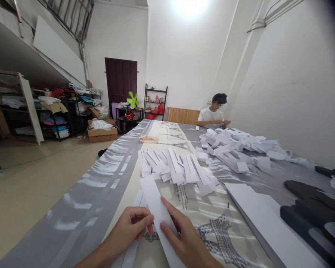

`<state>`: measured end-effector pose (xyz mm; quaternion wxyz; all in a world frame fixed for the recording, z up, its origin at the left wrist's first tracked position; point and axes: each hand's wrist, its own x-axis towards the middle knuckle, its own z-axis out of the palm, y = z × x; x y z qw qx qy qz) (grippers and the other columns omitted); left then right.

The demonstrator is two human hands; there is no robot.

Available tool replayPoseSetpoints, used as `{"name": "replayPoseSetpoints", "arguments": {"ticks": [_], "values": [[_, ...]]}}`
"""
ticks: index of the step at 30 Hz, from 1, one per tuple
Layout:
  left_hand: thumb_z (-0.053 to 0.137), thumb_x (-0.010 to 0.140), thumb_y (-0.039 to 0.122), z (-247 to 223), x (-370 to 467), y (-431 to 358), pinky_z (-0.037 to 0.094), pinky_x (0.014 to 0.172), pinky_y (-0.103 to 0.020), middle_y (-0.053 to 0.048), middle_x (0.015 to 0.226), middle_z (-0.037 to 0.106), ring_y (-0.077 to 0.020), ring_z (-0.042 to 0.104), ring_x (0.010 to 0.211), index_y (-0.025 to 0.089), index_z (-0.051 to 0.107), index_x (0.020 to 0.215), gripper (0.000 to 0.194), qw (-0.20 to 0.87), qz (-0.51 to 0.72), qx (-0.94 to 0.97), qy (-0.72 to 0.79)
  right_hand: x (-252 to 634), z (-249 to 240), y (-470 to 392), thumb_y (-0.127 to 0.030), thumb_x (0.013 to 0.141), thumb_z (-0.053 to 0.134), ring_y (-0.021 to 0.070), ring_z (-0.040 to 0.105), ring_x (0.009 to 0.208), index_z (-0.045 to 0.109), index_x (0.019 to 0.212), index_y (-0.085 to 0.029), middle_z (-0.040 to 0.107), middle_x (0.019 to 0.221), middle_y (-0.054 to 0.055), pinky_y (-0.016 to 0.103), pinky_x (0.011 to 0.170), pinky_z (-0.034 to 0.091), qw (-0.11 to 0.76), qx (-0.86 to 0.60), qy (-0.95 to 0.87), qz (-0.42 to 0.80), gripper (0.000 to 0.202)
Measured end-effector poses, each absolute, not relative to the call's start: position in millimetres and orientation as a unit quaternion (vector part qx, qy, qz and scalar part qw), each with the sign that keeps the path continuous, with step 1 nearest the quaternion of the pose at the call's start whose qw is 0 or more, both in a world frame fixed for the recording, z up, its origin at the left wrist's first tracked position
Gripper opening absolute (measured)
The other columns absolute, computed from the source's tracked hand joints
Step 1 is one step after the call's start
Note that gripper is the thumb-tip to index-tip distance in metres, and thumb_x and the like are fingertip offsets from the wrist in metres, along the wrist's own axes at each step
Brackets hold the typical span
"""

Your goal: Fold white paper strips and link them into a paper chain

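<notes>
A long white paper strip (156, 201) slants up and away from me above the cloth-covered table. My right hand (181, 234) grips its right side, with the thumb lying across the top face and the fingers along the edge. Curled closed, my left hand (134, 223) has its thumb tip at the strip's left edge; what its fingers pinch, if anything, is hidden. Under the left hand lies another white paper strip (131, 253), partly covered. Just beyond both hands is a loose heap of folded white paper pieces (175, 167).
A stack of white paper sheets (268, 219) lies to the right, beside a black item (309, 208). Further back is a bigger pile of white paper pieces (240, 145). A wooden block (149, 139) rests beyond the near heap. Another person (212, 115) sits at the far end.
</notes>
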<state>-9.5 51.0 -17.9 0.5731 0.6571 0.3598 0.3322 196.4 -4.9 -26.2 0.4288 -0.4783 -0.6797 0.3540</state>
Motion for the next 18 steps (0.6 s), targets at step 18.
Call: {"name": "replayPoseSetpoints", "arguments": {"ticks": [18], "values": [[0.065, 0.085, 0.054, -12.9, -8.2, 48.7, 0.028, 0.047, -0.022, -0.005, 0.060, 0.066, -0.0089, 0.039, 0.047, 0.012, 0.068, 0.065, 0.046, 0.580, 0.341, 0.643, 0.367, 195.6, -32.1, -6.9, -0.028, 0.100, 0.048, 0.0244, 0.054, 0.133, 0.030, 0.158, -0.026, 0.053, 0.149, 0.009, 0.036, 0.110, 0.046, 0.419, -0.462, -0.752, 0.214, 0.061]]}}
